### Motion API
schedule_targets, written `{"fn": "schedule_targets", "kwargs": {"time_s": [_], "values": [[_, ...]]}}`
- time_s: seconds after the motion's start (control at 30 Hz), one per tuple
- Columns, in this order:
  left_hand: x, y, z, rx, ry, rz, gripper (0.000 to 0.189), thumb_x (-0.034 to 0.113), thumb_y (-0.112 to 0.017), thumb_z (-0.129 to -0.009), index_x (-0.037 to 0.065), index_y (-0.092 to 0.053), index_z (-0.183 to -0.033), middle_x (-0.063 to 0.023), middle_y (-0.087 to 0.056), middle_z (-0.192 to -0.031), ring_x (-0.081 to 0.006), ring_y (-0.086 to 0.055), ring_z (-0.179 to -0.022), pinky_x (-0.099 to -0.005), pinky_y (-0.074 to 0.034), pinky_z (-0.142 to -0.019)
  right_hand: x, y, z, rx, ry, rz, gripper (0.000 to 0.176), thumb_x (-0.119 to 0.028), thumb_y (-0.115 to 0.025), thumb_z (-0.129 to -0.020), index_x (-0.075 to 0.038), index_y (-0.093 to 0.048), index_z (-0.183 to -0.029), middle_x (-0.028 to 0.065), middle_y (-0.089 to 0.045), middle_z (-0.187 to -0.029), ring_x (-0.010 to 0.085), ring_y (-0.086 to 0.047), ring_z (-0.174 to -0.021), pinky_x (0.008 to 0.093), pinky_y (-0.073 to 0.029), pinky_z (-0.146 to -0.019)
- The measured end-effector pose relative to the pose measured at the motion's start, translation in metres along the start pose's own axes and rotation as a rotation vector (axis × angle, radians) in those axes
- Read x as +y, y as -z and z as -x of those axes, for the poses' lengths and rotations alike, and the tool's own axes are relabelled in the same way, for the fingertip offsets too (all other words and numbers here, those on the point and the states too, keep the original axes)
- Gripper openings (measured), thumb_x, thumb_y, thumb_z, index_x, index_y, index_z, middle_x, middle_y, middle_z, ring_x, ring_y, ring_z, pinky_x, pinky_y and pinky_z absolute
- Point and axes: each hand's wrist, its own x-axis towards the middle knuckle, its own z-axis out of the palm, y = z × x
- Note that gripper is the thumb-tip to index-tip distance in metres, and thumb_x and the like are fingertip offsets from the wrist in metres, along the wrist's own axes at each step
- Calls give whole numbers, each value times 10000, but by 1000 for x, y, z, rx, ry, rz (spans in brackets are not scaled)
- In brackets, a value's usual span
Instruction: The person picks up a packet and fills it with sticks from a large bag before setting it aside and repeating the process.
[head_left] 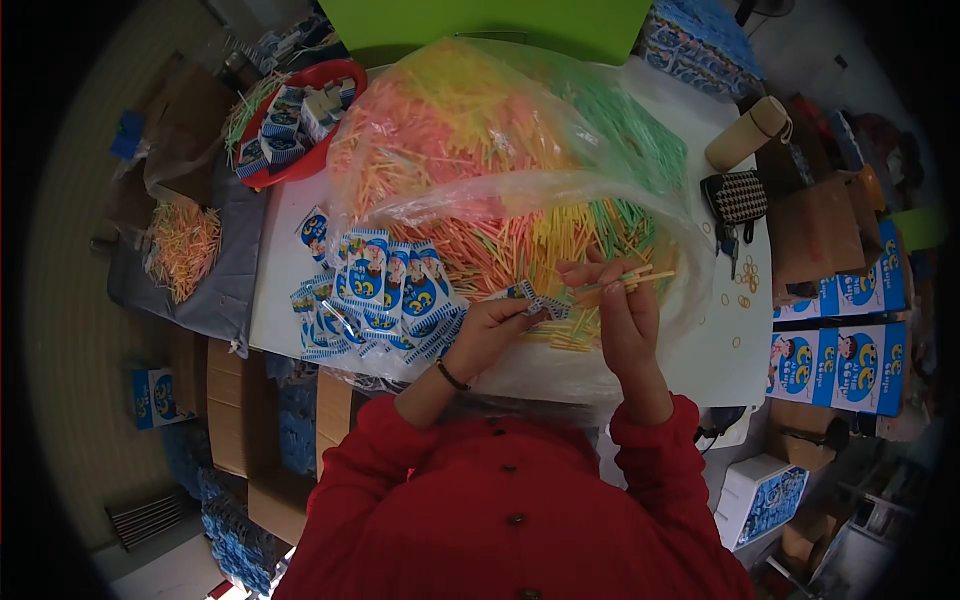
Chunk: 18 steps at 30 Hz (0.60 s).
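My left hand (492, 335) is closed on a small blue-and-white packet (545, 304), whose end points toward my other hand. To its right, my right hand (628, 305) is raised with the fingers pinching a few thin yellowish sticks (648, 277). Both hands are over the near edge of a large clear plastic bag (640, 190) full of pink, yellow and green sticks (480, 130). Left of my left hand lies a pile of flat blue-and-white packets (370, 290) on the white table (283, 225).
A red basin (345, 70) with packets stands at the back left. Loose sticks (183, 245) lie on a grey surface at left. A beige bottle (745, 133), a patterned pouch (738, 197), keys and rubber bands (747, 280) are at right, near printed boxes (840, 365).
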Motion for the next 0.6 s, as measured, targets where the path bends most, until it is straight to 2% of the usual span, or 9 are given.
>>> {"fn": "schedule_targets", "kwargs": {"time_s": [0.1, 0.17, 0.3, 0.37, 0.4, 0.47, 0.5, 0.57, 0.6], "values": [[6, -3, 0, -7, -2, -32, 212, 22, -584, -922, -15, -661, -1116, -38, -687, -1008, -62, -592, -896, -205, -479, -796, 2, 1, 0, -79, 6, 205, 77, -135, -366, -1013, -92, -427, -1028, 129, -656, -1038, 314, -588, -1137, 477, -139, -1153], [6, -4, 0, -5, -14, -27, 212, 28, -589, -922, -16, -659, -1117, -25, -683, -1011, -60, -589, -902, -204, -476, -797, 12, 1, 5, -117, -29, 261, 91, -81, -382, -992, -51, -455, -1037, 146, -669, -1045, 299, -560, -1181, 458, -182, -1130], [8, -5, 1, -14, -30, -73, 218, 27, -585, -924, -20, -652, -1125, -14, -677, -1013, -63, -588, -921, -206, -474, -824, 25, -1, 12, -136, -75, 263, 97, -106, -355, -1007, -68, -439, -1035, 158, -639, -1135, 315, -461, -1285, 455, -233, -1118], [18, -10, 0, -24, -79, 31, 234, 29, -583, -925, -23, -639, -1147, -8, -663, -1036, -68, -582, -962, -207, -469, -856, 27, -4, 15, -99, -175, 118, 131, -96, -351, -1004, -51, -466, -1047, 175, -629, -1157, 302, -367, -1349, 440, -279, -1092], [20, -11, 0, -25, -79, 30, 234, 29, -583, -925, -23, -639, -1147, -8, -663, -1036, -68, -582, -962, -207, -469, -856, 28, -3, 15, -97, -174, 119, 131, -96, -351, -1004, -51, -466, -1047, 175, -629, -1157, 302, -367, -1349, 440, -279, -1092], [21, -13, 0, -30, -19, 126, 244, 37, -567, -935, -23, -628, -1164, -12, -648, -1074, -70, -572, -1001, -211, -459, -890, 29, -1, 15, -229, -142, 404, 139, -132, -423, -983, -65, -509, -1071, 70, -622, -1211, 301, -337, -1367, 467, -143, -1118], [17, -12, 0, -31, -20, 126, 244, 37, -567, -935, -23, -628, -1164, -12, -648, -1074, -70, -572, -1001, -211, -459, -890, 28, 0, 14, -229, -141, 404, 139, -132, -423, -983, -65, -509, -1071, 70, -622, -1211, 301, -337, -1367, 467, -143, -1118], [2, -6, -2, -42, 53, 185, 252, 48, -557, -945, -8, -623, -1181, -8, -636, -1095, -68, -563, -1013, -212, -458, -895, 23, 4, 11, -303, -37, 725, 205, -161, -449, -971, -90, -521, -1150, 41, -575, -1281, 322, -310, -1374, 469, -98, -1126], [0, -5, -4, -43, 52, 184, 252, 48, -557, -945, -8, -623, -1181, -8, -636, -1095, -68, -563, -1013, -212, -458, -895, 19, 5, 9, -303, -36, 725, 205, -161, -449, -971, -90, -521, -1150, 41, -575, -1281, 322, -310, -1374, 469, -98, -1126]]}}
